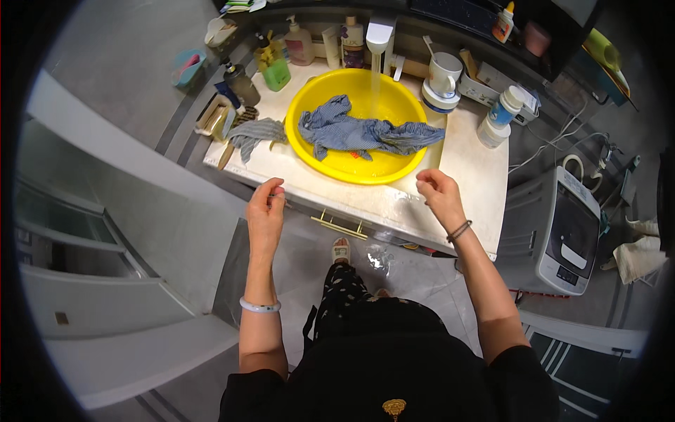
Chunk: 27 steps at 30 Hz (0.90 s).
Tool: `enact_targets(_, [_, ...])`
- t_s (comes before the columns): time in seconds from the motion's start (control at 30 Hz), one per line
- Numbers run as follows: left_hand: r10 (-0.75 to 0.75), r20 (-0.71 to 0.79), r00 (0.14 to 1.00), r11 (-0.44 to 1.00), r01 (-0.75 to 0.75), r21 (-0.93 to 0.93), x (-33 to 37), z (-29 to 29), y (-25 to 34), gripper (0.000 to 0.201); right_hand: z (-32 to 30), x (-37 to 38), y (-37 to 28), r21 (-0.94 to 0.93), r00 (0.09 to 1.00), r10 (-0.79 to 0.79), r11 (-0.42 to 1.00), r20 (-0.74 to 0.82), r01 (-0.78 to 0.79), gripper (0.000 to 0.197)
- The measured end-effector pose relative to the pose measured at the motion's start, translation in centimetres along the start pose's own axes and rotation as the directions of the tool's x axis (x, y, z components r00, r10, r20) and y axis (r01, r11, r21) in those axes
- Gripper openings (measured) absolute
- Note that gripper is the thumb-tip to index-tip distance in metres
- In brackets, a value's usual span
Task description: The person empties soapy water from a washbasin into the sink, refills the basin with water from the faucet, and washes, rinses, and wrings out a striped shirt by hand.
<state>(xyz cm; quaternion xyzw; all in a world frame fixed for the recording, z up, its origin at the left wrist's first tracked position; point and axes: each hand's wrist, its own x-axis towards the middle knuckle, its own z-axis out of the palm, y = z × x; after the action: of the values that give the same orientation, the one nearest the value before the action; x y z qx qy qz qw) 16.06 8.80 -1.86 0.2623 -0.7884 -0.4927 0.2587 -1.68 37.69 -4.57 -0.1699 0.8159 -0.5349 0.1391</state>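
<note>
A yellow plastic basin (320,166) sits on the white counter under a tap (378,39) with water running from it. Across the basin lies a wet blue striped garment (358,133), its right end draped over the rim. My left hand (266,211) hovers in front of the counter, left of the basin, with its fingers curled toward the thumb and nothing visible in them. To the right, my right hand (441,198) is held over the counter's front part, just off the basin's rim. Its fingers are also bent in, and no object shows between them.
A grey cloth (257,135) lies left of the basin, beside a brush (246,116). Several bottles, among them a green pump bottle (273,67), line the back. A white mug (444,72) and white jars (494,130) stand right. A washing machine (562,232) is beside the counter.
</note>
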Motion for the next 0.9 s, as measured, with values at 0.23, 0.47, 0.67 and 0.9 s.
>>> enact_targets(0.23, [0.115, 0.211, 0.971, 0.992, -0.125, 0.034, 11.1, 2.9, -2.2, 0.023, 5.1, 13.0, 0.3, -0.916, 0.897, -0.436, 0.326, 0.076, 0.236, 0.024])
enact_targets(0.47, [0.189, 0.392, 0.9, 0.966, -0.243, 0.091, 19.2, 4.7, -4.3, 0.022, 4.6, 19.1, 0.2, -0.732, 0.997, 0.073, 0.68, 0.03, -0.027, 0.014])
enact_targets(0.67, [0.182, 0.601, 0.778, 0.961, -0.271, 0.061, 23.4, 9.4, -4.1, 0.043, 1.0, 20.2, -14.5, 0.295, 0.992, -0.092, 0.949, -0.086, 0.114, 0.018])
enact_targets(0.9, [0.47, 0.444, 0.763, 0.776, -0.597, 0.203, 24.3, 14.8, -2.1, 0.051, -1.6, 18.8, -19.0, 0.553, 0.973, -0.206, 0.801, -0.106, 0.23, 0.022])
